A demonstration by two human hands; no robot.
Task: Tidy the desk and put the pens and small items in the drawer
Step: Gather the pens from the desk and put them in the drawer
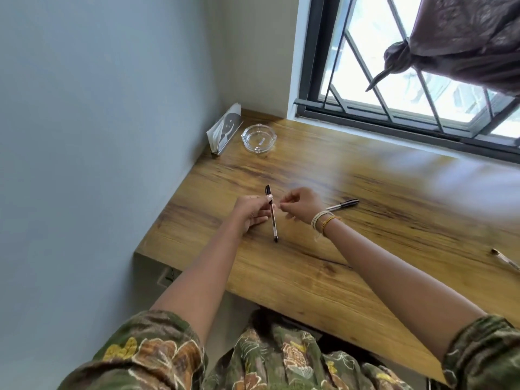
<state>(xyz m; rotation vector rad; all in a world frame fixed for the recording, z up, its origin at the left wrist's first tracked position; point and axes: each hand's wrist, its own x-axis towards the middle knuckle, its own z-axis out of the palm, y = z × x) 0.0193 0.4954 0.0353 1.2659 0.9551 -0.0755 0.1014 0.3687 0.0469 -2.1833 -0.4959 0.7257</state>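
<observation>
My left hand (251, 211) pinches a clear pen with a black cap (272, 218) near its capped end, holding it just above the wooden desk (323, 266). My right hand (302, 205), with thread bracelets on the wrist, hovers close to the right of the pen with its fingers curled; whether it holds anything I cannot tell. A second pen with a dark cap (343, 204) lies flat on the desk just right of my right wrist. Another pen (505, 258) lies at the desk's far right edge of view. No drawer is visible.
A glass ashtray (259, 137) stands at the desk's back left, beside a napkin holder (225, 133) against the wall. A barred window (408, 80) with a knotted curtain (455, 43) runs along the back. The wall borders the desk on the left.
</observation>
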